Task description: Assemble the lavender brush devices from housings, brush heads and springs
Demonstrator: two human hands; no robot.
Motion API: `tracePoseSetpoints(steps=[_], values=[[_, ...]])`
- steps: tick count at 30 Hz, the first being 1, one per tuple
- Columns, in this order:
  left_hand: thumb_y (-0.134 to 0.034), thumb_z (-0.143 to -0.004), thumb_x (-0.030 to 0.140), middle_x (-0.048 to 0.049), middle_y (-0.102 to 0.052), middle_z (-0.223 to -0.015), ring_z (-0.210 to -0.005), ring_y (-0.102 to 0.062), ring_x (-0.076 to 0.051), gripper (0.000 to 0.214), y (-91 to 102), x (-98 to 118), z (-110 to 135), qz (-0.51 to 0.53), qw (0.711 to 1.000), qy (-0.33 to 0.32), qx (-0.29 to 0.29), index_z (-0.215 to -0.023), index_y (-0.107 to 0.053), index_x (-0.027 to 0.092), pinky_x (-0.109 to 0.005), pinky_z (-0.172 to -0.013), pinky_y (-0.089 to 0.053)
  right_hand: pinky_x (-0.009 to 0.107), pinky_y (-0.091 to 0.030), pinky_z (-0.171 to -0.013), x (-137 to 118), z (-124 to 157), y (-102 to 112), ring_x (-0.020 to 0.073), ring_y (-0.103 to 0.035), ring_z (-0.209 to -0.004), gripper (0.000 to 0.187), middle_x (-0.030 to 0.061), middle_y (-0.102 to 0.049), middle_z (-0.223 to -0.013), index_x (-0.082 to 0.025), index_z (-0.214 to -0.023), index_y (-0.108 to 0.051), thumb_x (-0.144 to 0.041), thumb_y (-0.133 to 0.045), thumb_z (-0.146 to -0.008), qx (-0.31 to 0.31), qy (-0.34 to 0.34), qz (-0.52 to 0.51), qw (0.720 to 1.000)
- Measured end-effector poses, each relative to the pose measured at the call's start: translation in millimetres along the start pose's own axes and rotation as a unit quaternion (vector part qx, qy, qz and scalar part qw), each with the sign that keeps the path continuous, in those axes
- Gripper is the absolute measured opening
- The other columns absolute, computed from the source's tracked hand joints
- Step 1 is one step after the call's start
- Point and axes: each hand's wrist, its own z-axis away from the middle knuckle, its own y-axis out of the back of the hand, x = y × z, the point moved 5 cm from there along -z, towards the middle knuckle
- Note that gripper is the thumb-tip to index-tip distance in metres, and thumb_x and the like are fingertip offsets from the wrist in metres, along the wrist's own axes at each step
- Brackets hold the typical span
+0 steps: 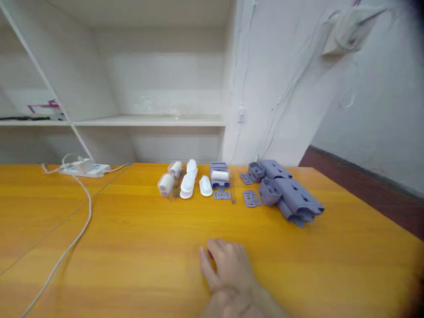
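Observation:
My right hand [228,263] rests palm down on the wooden table, fingers bent downward and thumb held apart. Nothing shows in it. At the bottom edge, my left hand [227,304] lies across the right wrist; its fingers are blurred and mostly out of view. Beyond both hands stand white ribbed oval parts [188,184], a single white oval cap [206,186] and white rolls in clear cases [166,183]. A purple-grey holder [219,168] carries another white roll [220,176]. Flat purple-grey plates [250,198], cups [269,191] and long housings [298,196] lie farther right.
Thin springs [233,190] lie among the parts. At the left, a white power strip [84,168] has a cable [86,221] running toward the front. White shelving [159,121] rises behind the table [149,247]. The table's right edge slants beside a dark red wall band [364,185].

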Motion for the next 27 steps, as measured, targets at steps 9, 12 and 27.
tracePoseSetpoints(steps=[9, 12, 27], values=[[-0.035, -0.093, 0.027, -0.0011, -0.053, -0.063, -0.060, -0.050, -0.012, 0.032, 20.5, -125.1, 20.9, -0.142, 0.914, 0.355, -0.136, -0.064, -0.046, 0.019, -0.026, -0.057, -0.032, 0.028, -0.020, -0.049, 72.7, -9.6, 21.3, 0.0198, -0.063, -0.062, 0.017, 0.0020, -0.066, -0.075, -0.023, -0.080, -0.052, -0.028, -0.039, -0.089, 0.104, -0.116, 0.076, 0.985], [-0.032, -0.093, 0.031, -0.0024, -0.056, -0.071, -0.068, -0.053, -0.014, 0.032, 23.2, -149.7, 27.8, -0.184, 0.894, 0.371, -0.170, -0.068, -0.048, 0.019, -0.026, -0.060, -0.032, 0.028, -0.018, -0.049, 77.7, -11.0, 18.7, 0.0192, -0.062, -0.061, 0.016, 0.0010, -0.066, -0.074, -0.023, -0.080, -0.051, -0.027, -0.038, -0.089, 0.123, -0.114, 0.078, 0.983], [-0.031, -0.093, 0.033, -0.0024, -0.061, -0.076, -0.071, -0.056, -0.015, 0.032, 20.7, -169.2, 33.8, -0.207, 0.872, 0.375, -0.237, -0.072, -0.051, 0.020, -0.027, -0.057, -0.029, 0.029, -0.033, -0.060, 68.4, -12.1, 19.0, 0.0196, -0.055, -0.081, 0.015, 0.0033, -0.058, -0.080, -0.022, -0.076, -0.053, -0.023, -0.044, -0.087, 0.172, -0.058, 0.076, 0.980]])
